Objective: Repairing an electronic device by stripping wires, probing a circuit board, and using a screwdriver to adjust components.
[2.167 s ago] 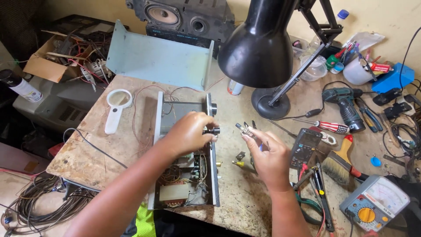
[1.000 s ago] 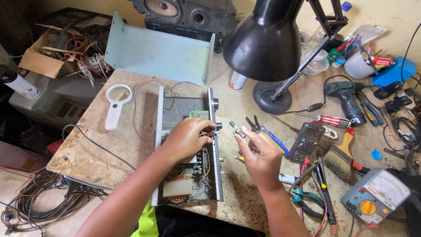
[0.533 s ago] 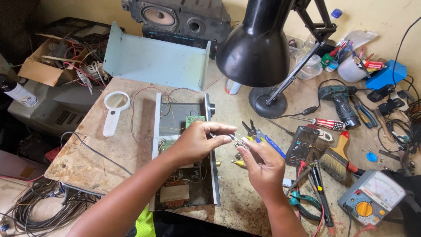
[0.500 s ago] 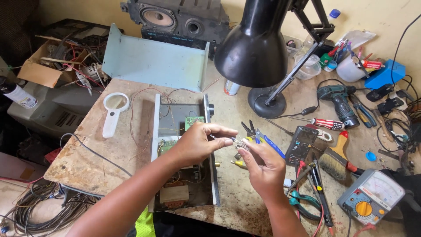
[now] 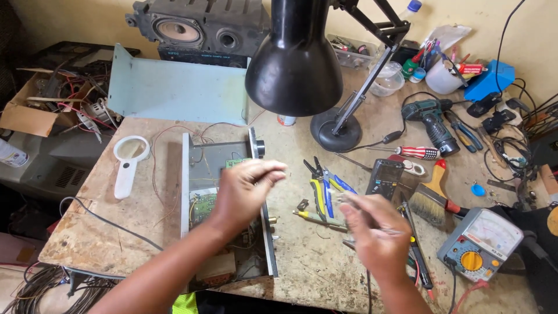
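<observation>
While blurred over the open chassis (image 5: pixel 226 209), left hand (image 5: pixel 247 189) pinches shut; right hand (image 5: pixel 375 232) at 3 o'clock clamps something tiny — can't tell what, probably light, fiddly, best gripped by the edges.

The two hands, pinched together half a second ago over the right edge of the open metal chassis (image 5: pixel 226 203), have parted. The left hand (image 5: pixel 247 189) has drawn back toward nine o'clock over the chassis, while the right hand (image 5: pixel 372 229), blurred, has swung toward four o'clock, nearer the pliers (image 5: pixel 319 189).
</observation>
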